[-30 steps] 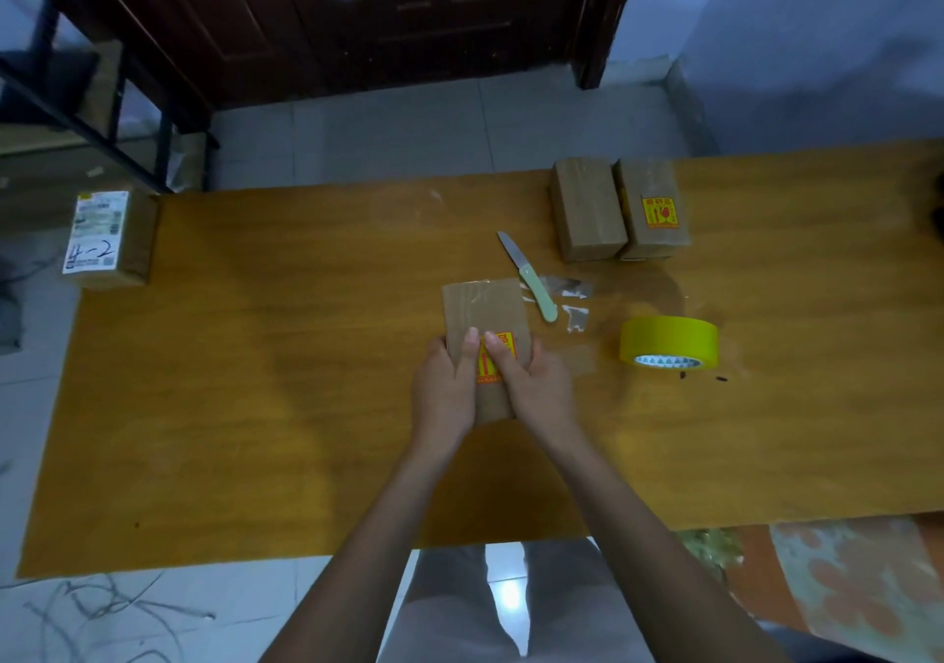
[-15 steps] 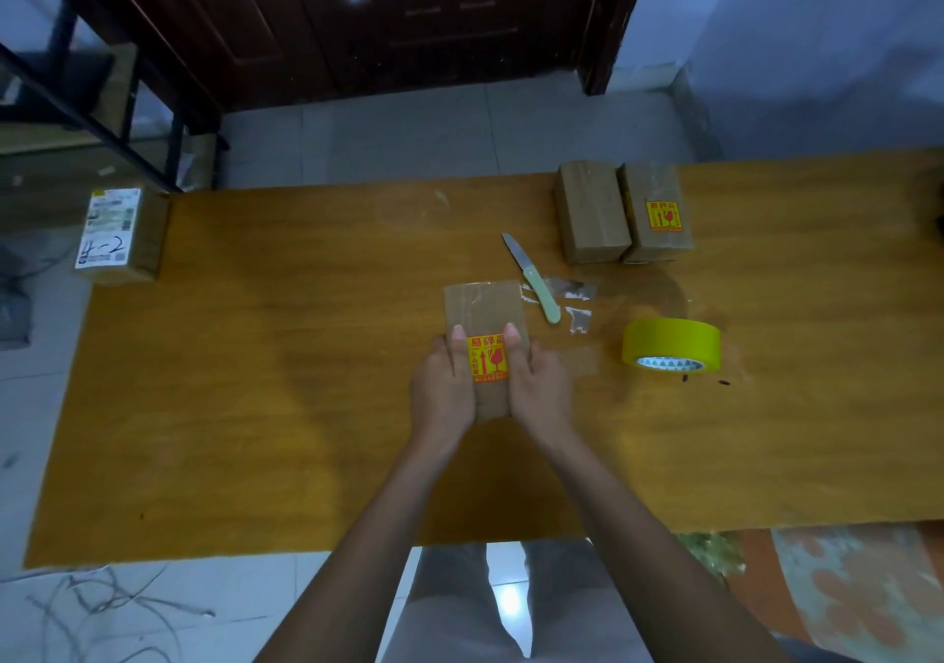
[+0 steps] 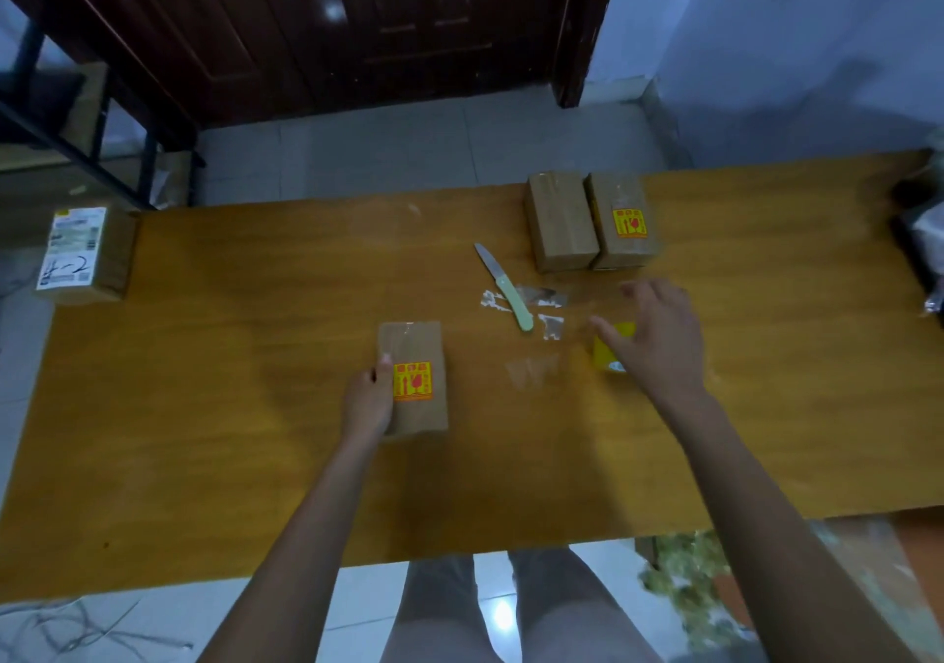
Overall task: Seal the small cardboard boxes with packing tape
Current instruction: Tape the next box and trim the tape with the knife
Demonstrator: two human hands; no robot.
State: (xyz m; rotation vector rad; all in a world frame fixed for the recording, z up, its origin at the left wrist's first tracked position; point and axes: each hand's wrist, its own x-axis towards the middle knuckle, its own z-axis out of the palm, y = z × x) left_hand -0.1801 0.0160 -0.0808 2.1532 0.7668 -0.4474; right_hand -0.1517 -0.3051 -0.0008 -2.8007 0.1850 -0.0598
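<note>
Right hand has left box for tape roll.

two bare forearms enter from the lower edge of the frame, one at lower left and one at lower right, both uncovered from elbow to wrist; no sleeve edge is visible. the left hand sits near the centre of the frame, with short, pale fingernails on the visible fingertips. the right hand sits right of centre and is motion-blurred, so nail and knuckle detail cannot be read. no ring, watch, bracelet or glove shows on either hand or wrist. at bottom centre, between the forearms, two legs are visible in plain grey trousers, smooth fabric, no visible pattern, pockets or seams.
</note>
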